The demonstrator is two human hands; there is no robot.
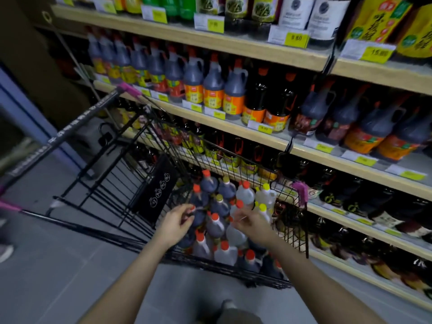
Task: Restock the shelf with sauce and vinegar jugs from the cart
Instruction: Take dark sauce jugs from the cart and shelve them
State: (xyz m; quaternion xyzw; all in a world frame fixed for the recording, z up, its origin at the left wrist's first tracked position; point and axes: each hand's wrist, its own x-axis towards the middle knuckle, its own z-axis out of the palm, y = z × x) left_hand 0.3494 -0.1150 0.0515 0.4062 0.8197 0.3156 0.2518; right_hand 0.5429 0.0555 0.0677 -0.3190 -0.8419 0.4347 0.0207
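Both forearms reach into the cart, where the jugs stand packed upright. The left hand seems to pinch 1 dark jug's neck; the right hand hovers, fingers loose, holding nothing. The shelf waits right.

Grey tiled floor; dim light; brown wall at the aisle's far left.
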